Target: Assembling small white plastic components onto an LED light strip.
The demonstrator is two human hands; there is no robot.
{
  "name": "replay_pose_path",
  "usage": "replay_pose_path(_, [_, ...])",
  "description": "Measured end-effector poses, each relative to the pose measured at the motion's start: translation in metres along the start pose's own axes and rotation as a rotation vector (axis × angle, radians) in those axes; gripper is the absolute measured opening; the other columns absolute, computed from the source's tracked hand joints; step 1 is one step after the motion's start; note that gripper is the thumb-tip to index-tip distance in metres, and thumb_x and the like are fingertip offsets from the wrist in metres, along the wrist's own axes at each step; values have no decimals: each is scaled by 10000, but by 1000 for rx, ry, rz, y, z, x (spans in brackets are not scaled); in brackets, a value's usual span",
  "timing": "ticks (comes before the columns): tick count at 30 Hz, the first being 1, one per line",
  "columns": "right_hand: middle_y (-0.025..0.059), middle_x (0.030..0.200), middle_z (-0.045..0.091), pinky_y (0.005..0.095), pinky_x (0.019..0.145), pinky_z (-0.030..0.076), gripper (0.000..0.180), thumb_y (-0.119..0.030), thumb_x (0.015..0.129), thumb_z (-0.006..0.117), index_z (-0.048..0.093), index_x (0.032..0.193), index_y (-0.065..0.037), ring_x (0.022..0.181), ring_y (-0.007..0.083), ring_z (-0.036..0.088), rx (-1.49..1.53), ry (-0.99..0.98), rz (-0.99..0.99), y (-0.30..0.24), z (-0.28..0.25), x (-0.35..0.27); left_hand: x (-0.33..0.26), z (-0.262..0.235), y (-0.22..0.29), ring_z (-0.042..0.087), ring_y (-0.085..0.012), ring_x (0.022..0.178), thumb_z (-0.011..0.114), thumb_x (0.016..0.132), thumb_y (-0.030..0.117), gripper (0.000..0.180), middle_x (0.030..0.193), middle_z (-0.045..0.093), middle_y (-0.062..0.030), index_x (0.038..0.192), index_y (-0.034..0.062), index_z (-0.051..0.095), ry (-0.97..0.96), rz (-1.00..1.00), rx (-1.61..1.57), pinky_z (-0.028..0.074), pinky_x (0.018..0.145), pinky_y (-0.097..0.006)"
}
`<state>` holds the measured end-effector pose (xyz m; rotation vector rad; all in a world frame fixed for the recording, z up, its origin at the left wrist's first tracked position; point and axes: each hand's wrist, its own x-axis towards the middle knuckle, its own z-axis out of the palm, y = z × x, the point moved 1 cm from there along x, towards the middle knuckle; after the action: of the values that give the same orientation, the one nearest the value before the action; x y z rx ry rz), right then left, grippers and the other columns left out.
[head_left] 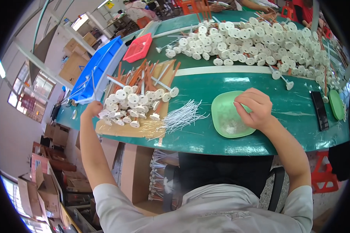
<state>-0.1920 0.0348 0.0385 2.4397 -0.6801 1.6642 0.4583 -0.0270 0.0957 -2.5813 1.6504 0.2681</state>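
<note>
My right hand [254, 108] hovers over a round pale green dish [223, 116] on the green table, fingers pinched together over small clear bits in the dish; whether it holds one I cannot tell. My left hand [92, 109] reaches out to the left edge of a cardboard sheet [116, 130], fingers closed on the stem of a white disc-headed part beside a pile of the same parts [134, 103]. A loose bundle of thin white wires [182, 115] lies between the cardboard and the dish.
A large heap of white disc parts [260, 39] covers the far table. A blue bin [95, 68] and a red basket [138, 47] stand at the left. A dark phone [320, 110] and a green lid [337, 104] lie at the right. Cardboard boxes [46, 182] sit on the floor.
</note>
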Motion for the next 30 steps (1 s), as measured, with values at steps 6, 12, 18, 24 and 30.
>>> replay_pose_path(6, [81,737,660,308,531,508,146,47,668,729,648,768,-21,615,231,634,40,6,-6,8,2,-3,18,-29,15,691,-249,570,566,775,143,211,737,687,-169,880,42,719,27,121,81,543,492,-387])
replay_pose_path(12, [65,731,653,317,538,520,148,35,666,739,645,763,-24,612,225,629,59,46,-18,9,5,-5,38,-51,46,695,-355,718,583,762,150,214,810,691,-230,890,45,719,269,206,339,557,657,-446])
replay_pose_path(18, [61,728,651,312,529,519,143,21,666,748,645,757,-21,615,223,630,57,16,-18,9,4,-8,30,-104,232,655,-419,887,578,811,226,243,888,674,-247,887,23,687,725,452,217,513,806,-512])
replay_pose_path(24, [55,721,653,311,529,524,143,11,663,752,649,753,-30,616,221,633,2,17,14,10,-5,-7,-44,-24,460,669,-389,891,540,881,566,557,919,693,-222,944,37,701,597,807,-32,530,801,-483])
replay_pose_path(30, [24,684,625,313,496,499,113,-59,692,745,635,704,-77,592,199,606,27,52,-2,5,1,-7,-50,25,528,670,-408,822,676,759,578,625,833,676,-271,913,-26,704,601,833,-54,535,781,-474])
